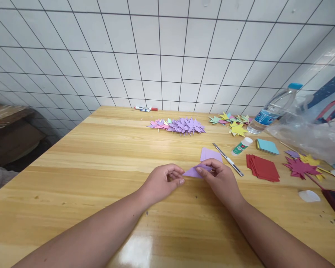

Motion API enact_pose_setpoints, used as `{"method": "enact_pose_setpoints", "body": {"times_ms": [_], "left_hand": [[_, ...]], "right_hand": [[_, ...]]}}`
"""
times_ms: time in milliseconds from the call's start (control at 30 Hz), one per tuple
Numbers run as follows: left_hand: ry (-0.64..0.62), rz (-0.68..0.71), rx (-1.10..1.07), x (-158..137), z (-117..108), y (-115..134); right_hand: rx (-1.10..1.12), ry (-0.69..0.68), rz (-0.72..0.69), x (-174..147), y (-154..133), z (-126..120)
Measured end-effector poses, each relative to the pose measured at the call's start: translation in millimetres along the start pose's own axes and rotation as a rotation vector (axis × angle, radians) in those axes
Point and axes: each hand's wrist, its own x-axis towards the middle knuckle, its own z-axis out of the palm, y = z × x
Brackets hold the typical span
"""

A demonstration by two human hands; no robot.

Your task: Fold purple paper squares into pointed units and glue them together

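A purple piece of folded paper (194, 172), pointed at its left end, is pinched between the thumb and fingers of my right hand (219, 178). My left hand (163, 180) is at the paper's pointed tip, its fingers curved with a gap between thumb and forefinger; whether it touches the tip is hard to tell. Just behind the folded piece lie flat purple paper squares (209, 154). Right of these, a utility knife (228, 160) rests diagonally on the wooden table (100, 178).
A glue stick (242, 146), red paper squares (262, 168) and blue paper squares (268, 146) lie to the right. Purple paper leaves (186, 126) are heaped at the back near a marker (146, 108). A water bottle (273, 109) leans by clear plastic (301, 126). A maroon paper leaf (300, 167) is far right.
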Motion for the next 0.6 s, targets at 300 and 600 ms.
{"method": "enact_pose_setpoints", "body": {"times_ms": [300,600], "left_hand": [[-0.087,0.005,-0.046,-3,-1,9],[-0.016,-0.015,-0.076,-3,2,8]], "right_hand": [[0.059,-0.120,-0.031,-5,-4,5],[0.351,-0.264,0.159,-12,-5,14]]}}
